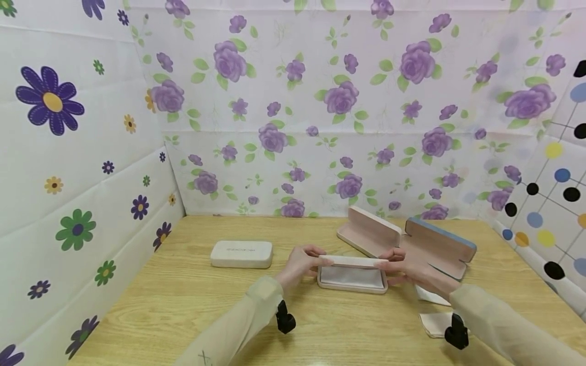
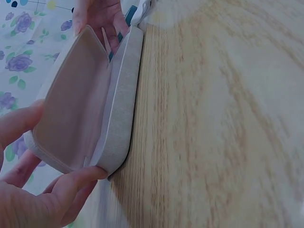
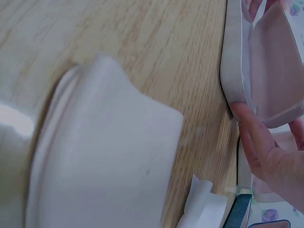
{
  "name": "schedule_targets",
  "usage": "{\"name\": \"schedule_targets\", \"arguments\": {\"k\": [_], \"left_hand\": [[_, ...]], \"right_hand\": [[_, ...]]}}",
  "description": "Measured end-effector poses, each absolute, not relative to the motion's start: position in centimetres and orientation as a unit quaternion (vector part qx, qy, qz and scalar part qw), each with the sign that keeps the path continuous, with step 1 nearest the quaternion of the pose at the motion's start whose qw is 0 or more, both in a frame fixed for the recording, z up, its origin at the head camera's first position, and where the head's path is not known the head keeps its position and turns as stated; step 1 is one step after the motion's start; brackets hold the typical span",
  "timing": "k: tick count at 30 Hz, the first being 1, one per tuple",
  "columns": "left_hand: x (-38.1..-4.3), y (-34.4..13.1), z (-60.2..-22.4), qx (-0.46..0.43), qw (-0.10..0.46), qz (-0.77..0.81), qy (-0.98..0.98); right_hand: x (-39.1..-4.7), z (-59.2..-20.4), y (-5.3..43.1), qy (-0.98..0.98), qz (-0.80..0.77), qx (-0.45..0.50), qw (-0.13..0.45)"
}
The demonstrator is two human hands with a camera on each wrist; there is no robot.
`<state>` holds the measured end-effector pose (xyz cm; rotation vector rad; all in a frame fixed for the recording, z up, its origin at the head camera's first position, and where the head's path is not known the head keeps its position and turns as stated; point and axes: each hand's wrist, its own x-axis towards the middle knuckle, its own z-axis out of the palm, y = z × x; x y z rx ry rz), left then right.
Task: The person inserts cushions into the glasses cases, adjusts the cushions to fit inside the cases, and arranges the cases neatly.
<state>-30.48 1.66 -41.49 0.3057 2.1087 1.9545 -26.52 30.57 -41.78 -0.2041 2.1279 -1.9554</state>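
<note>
A pale glasses case (image 1: 352, 290) with a pinkish lining lies on the table before me, its lid (image 1: 352, 262) part-way raised. A light grey cloth (image 1: 351, 277) covers the inside of its base. My left hand (image 1: 299, 262) grips the left end, with one digit on the lid's edge and another at the base corner, as the left wrist view shows. At the other end my right hand (image 1: 412, 267) holds the case in a similar way, its digits at the base corner (image 3: 240, 111) and behind the lid.
A closed white glasses case (image 1: 241, 254) stands to the left. Behind my right hand sit two opened cases, one pale (image 1: 373, 234) and one blue (image 1: 441, 239). Two folded cloths, one white (image 1: 432, 296) and one cream (image 1: 435, 324), lie near my right forearm. Patterned sheets (image 1: 320, 112) border the table.
</note>
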Motion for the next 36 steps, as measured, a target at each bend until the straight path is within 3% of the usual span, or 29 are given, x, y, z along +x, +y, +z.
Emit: {"name": "schedule_targets", "arguments": {"k": [11, 18, 23, 36], "left_hand": [[-29.8, 1.5, -41.7, 0.117, 0.106, 0.676, 0.719], [-29.6, 1.6, -42.6, 0.142, 0.039, 0.599, 0.787], [-29.5, 1.6, -42.4, 0.157, 0.025, 0.574, 0.803], [-30.2, -0.9, -42.7, 0.213, 0.021, 0.501, 0.838]], "right_hand": [[-25.7, -41.9, 31.0, 0.757, -0.640, -0.079, 0.107], [-25.7, -42.3, 30.6, 0.824, -0.558, -0.091, 0.036], [-26.0, -42.5, 30.4, 0.848, -0.517, -0.113, 0.002], [-27.0, -43.4, 28.7, 0.844, -0.514, -0.152, 0.018]]}}
